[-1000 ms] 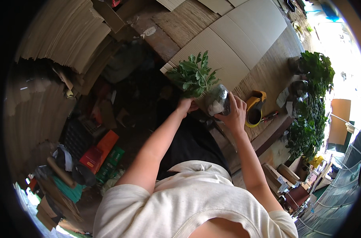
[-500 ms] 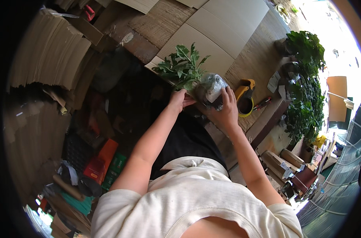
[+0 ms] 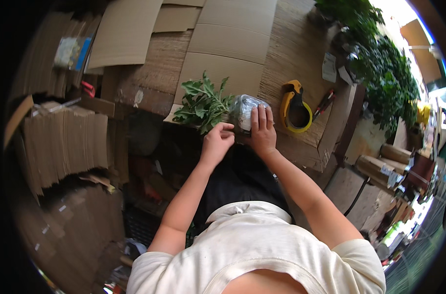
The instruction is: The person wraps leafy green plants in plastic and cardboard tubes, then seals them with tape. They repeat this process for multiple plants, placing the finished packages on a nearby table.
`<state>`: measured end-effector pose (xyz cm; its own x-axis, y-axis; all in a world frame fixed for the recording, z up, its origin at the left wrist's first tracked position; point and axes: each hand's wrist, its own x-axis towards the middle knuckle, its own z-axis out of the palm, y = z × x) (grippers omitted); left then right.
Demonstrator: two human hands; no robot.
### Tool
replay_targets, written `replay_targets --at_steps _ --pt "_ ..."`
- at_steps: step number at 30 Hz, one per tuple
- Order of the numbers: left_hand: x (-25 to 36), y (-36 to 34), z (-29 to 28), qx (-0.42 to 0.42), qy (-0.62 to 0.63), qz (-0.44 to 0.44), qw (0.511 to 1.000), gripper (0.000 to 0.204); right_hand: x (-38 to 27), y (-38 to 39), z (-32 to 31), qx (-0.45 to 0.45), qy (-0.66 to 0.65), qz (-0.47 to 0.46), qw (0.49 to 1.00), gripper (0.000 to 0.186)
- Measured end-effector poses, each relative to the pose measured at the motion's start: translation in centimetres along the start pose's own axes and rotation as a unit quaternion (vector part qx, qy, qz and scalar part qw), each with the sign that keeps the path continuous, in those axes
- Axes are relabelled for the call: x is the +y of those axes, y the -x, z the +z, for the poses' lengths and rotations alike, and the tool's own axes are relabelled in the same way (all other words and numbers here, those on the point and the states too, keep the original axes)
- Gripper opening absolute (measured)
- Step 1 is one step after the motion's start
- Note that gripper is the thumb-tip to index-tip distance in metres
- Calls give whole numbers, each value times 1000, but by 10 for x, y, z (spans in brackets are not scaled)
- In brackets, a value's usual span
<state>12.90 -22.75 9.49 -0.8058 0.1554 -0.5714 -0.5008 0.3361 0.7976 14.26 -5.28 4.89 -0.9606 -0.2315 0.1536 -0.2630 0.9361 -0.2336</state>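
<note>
A potted plant lies on its side at the near edge of the worktable, its leafy green top [image 3: 203, 103] pointing left. Clear plastic wraps its pot [image 3: 243, 110]. Across the right side of that wrapped pot my right hand [image 3: 263, 132] rests its fingers, the thumb hidden behind it. My left hand [image 3: 218, 144] is closed just below the lower leaves and stem, fingertips pressed together in a pinch; whatever sits between them is too small to make out. Right of the pot lies a yellow and black tape dispenser [image 3: 296, 110], with a red and black cutter [image 3: 324, 103] beside it.
Flat cardboard [image 3: 228, 44] covers part of the wooden table [image 3: 286, 54]. Stacks of cardboard [image 3: 68, 142] stand at left. Several leafy plants [image 3: 387, 73] line the right side. Cardboard rolls [image 3: 384, 164] lie low at right.
The plant and both hands now sit slightly lower, with the pot farther left in view. My left hand has come from under the stem to a pinch beside it. The view has turned.
</note>
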Motion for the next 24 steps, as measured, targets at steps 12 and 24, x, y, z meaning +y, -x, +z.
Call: replay_targets --at_steps 12,24 --pt "24 -74 11 -41 -501 371 780 117 68 -3 -49 19 -445 142 884 76" --pt "7 -61 18 23 -503 422 754 116 39 -29 -51 -139 -300 135 934 98"
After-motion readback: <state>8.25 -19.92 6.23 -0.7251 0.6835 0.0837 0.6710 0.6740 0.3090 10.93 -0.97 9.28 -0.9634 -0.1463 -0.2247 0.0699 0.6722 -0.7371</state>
